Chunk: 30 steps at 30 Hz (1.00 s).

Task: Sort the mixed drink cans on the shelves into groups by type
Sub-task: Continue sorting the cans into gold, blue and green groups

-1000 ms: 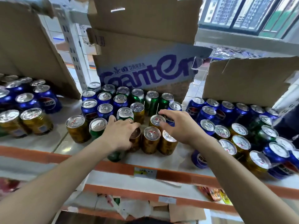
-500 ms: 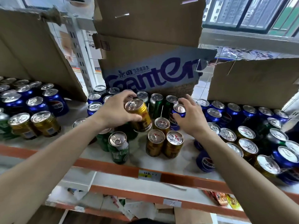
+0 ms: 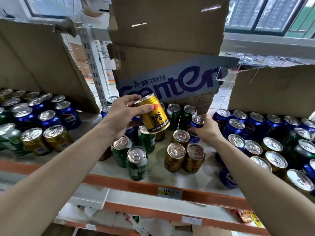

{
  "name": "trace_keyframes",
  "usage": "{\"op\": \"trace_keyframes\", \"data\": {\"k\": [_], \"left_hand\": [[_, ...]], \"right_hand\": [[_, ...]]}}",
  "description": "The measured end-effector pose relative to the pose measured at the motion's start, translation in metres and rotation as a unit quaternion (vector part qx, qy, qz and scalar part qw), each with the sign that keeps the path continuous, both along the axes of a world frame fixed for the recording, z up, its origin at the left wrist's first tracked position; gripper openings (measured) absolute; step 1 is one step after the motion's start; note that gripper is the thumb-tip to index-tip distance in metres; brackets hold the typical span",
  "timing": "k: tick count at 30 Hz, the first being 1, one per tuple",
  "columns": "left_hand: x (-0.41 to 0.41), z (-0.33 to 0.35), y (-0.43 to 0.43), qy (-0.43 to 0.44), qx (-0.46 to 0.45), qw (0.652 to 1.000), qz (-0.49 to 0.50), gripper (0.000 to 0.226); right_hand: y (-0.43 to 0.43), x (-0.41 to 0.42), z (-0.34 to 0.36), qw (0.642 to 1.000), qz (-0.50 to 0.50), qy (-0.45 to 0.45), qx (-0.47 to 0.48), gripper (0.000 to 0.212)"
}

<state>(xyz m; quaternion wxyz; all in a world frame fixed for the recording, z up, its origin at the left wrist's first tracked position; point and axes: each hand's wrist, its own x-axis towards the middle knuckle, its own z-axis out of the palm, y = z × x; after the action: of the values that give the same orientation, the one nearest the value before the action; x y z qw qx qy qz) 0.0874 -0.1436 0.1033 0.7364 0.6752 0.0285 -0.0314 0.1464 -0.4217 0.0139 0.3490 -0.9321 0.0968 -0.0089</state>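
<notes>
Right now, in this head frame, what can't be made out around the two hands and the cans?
- Head view: blue can, label covered by the right hand.
- Head view: cans behind the gold can, blocked by it and the left hand.
- Head view: shelf tag, writing too small.
- Head view: cans at the right edge, cut off.

Head view, downward, close over shelf (image 3: 129, 183)

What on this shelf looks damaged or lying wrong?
A blue Pepsi can lies on its side at the shelf's front edge, while its neighbours stand upright. The printed cardboard box behind has a torn, ragged edge.
</notes>
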Motion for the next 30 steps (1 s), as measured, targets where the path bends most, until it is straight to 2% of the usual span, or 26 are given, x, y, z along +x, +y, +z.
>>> {"op": "trace_keyframes", "data": {"k": [3,7,13,17,20,24,28,30], "left_hand": [[0.004,0.002,0.002,0.007,-0.042,0.999,-0.022,0.073],[0.016,0.002,0.003,0.016,-0.048,0.997,-0.053,0.070],[0.024,0.001,-0.014,0.007,-0.041,0.992,-0.117,0.060],[0.021,-0.001,-0.033,0.005,-0.039,0.984,-0.172,0.057],[0.016,-0.003,-0.048,0.003,-0.030,0.976,-0.217,0.062],[0.006,-0.008,-0.072,0.005,-0.032,0.965,-0.261,0.064],[-0.005,-0.010,-0.099,0.008,-0.031,0.953,-0.300,0.062],[-0.007,-0.012,-0.110,0.000,-0.025,0.948,-0.317,0.063]], "right_hand": [[-0.004,-0.008,0.001,0.999,0.012,-0.025,0.021,0.065],[-0.005,-0.032,0.015,0.994,0.013,-0.088,0.065,0.062],[-0.002,-0.078,0.060,0.971,-0.023,-0.205,0.117,0.082],[-0.002,-0.117,0.085,0.951,-0.066,-0.259,0.154,0.071],[-0.003,-0.149,0.095,0.937,-0.089,-0.278,0.192,0.064],[-0.009,-0.188,0.094,0.925,-0.138,-0.295,0.193,0.059],[-0.021,-0.218,0.087,0.912,-0.189,-0.303,0.202,0.075],[-0.032,-0.225,0.085,0.909,-0.200,-0.308,0.196,0.074]]}}
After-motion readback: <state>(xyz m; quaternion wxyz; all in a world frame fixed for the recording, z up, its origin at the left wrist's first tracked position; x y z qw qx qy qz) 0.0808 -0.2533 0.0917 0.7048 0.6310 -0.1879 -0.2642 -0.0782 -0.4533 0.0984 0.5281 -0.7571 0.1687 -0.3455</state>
